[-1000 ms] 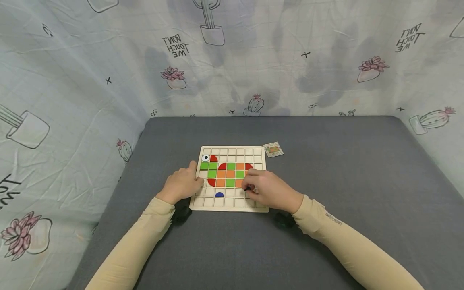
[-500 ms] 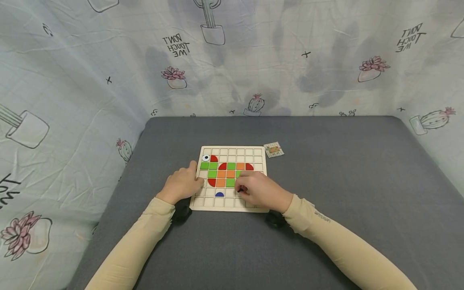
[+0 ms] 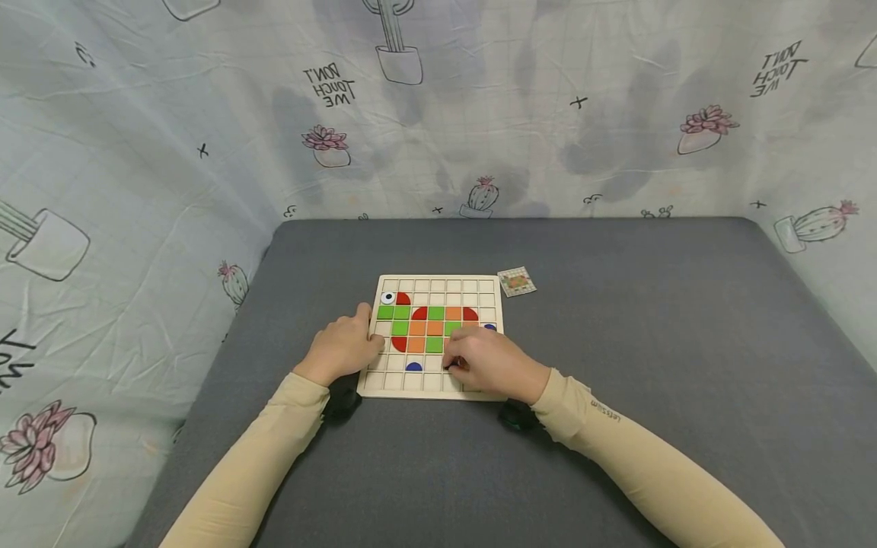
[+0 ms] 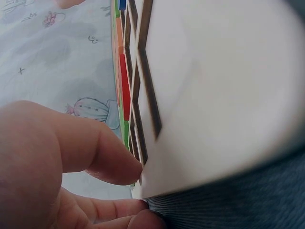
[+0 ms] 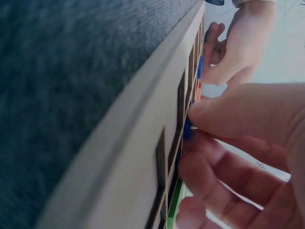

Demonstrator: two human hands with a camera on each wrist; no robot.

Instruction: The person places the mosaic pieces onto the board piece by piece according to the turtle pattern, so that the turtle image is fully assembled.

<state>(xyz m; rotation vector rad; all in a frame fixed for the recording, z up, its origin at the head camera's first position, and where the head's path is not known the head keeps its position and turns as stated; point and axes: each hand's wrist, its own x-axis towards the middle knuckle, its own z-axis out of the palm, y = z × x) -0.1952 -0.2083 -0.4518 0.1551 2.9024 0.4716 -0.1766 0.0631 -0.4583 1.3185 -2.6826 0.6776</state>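
Observation:
In the head view, a pale wooden grid board (image 3: 432, 387) lies on the grey table, bearing green, orange and red tiles laid in a block. My left hand (image 3: 342, 344) grips the board's left edge; in the left wrist view, a fingertip (image 4: 125, 171) presses near the rim, with other fingers lower at the edge. Over the lower right cells, my right hand (image 3: 495, 358) pinches a small blue tile (image 5: 187, 130) between thumb and fingers, right at the grid. One blue half-round tile (image 3: 414, 367) sits left of it. Another blue tile (image 3: 489, 327) shows just beyond my right knuckles.
A small printed picture card (image 3: 517, 281) lies by the board's upper right corner. An eye tile (image 3: 388, 297) sits in the upper left of the grid beside a red quarter-round tile (image 3: 403, 298). Patterned cloth (image 3: 438, 106) hangs behind the grey table (image 3: 651, 327).
My right hand has moved left across the lower cells, then slightly toward me, still pinching the tile. A blue tile at the right has come into view. My left hand stays put.

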